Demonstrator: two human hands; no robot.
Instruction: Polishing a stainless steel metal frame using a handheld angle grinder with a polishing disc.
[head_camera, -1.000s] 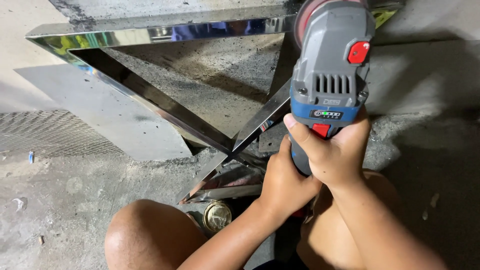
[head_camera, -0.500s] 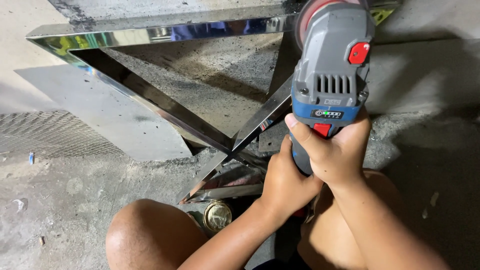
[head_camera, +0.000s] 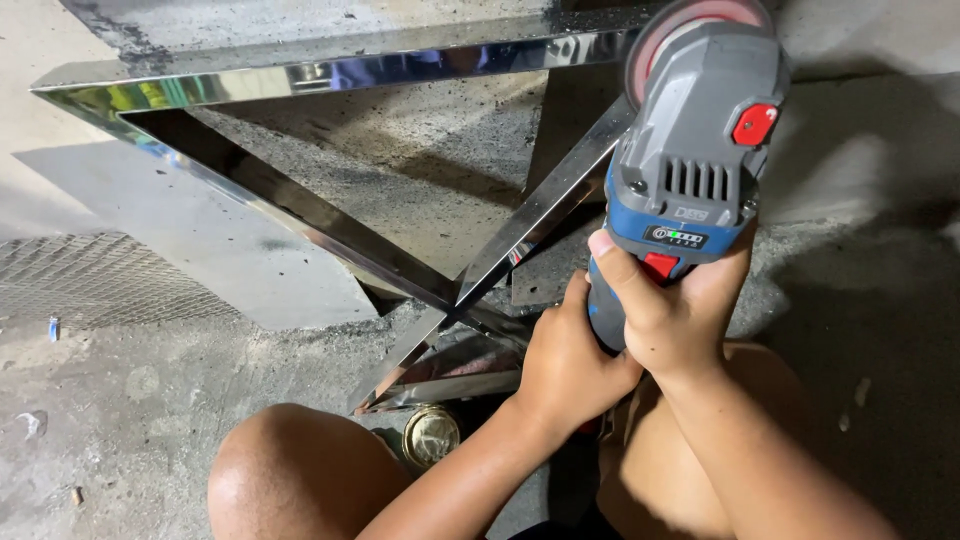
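Both hands grip a cordless angle grinder (head_camera: 693, 160) with a grey and blue body and red switches. My right hand (head_camera: 672, 310) wraps the handle from the right, thumb near the red trigger. My left hand (head_camera: 567, 365) clasps the handle lower down from the left. The grinder's reddish disc (head_camera: 680, 25) sits at the top, against the polished steel frame (head_camera: 310, 215). That frame is made of mirror-bright bars crossing in an X near the centre (head_camera: 455, 300).
My bare knees (head_camera: 300, 470) sit at the bottom on a dusty concrete floor (head_camera: 120, 400). A small brass-coloured round cap (head_camera: 432, 435) lies between my legs. A metal mesh sheet (head_camera: 90, 280) and a flat grey plate (head_camera: 240, 260) lie at the left.
The grinder and both hands have shifted very slightly to the right; the grip is unchanged.
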